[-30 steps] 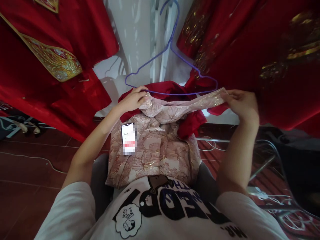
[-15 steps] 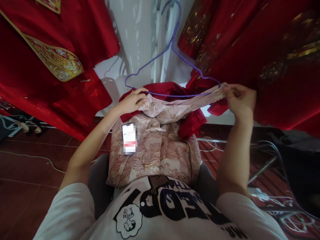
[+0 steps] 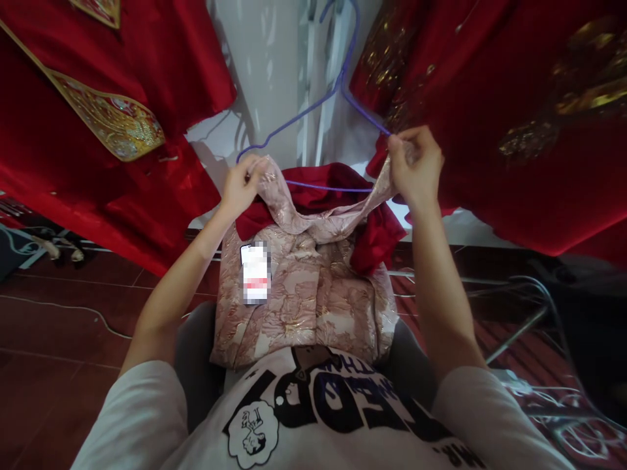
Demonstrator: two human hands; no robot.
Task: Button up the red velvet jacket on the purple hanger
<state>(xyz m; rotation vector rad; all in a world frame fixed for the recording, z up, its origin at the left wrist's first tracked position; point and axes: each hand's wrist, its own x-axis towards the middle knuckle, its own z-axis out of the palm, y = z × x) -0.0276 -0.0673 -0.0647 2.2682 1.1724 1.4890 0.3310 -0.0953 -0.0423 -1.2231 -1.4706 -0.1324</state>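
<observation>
A pink-and-gold brocade garment [image 3: 294, 300] lies across my lap, its strip-like upper part sagging in a curve between my hands. My left hand [image 3: 242, 186] is closed on one end of this part. The other end is pinched in my right hand [image 3: 416, 163], close to the slope of a purple hanger [image 3: 306, 108]. The hanger's bottom bar runs behind the raised brocade, and both its lower corners are covered by my hands and the cloth. Red fabric [image 3: 337, 176] lies behind the bar. A phone [image 3: 256, 274] with a lit screen rests on the brocade at the left.
Red garments with gold embroidery hang at the left [image 3: 196, 72] and the right [image 3: 490, 163]. Behind the hanger are a pale wall and metal poles. White cables [image 3: 578, 434] and a metal-framed chair [image 3: 533, 307] are at the right, above a red tiled floor [image 3: 63, 326].
My right hand has moved left and up, bringing its end of the brocade against the hanger. My left hand has lifted its end upward and left. The stretched strip now sags.
</observation>
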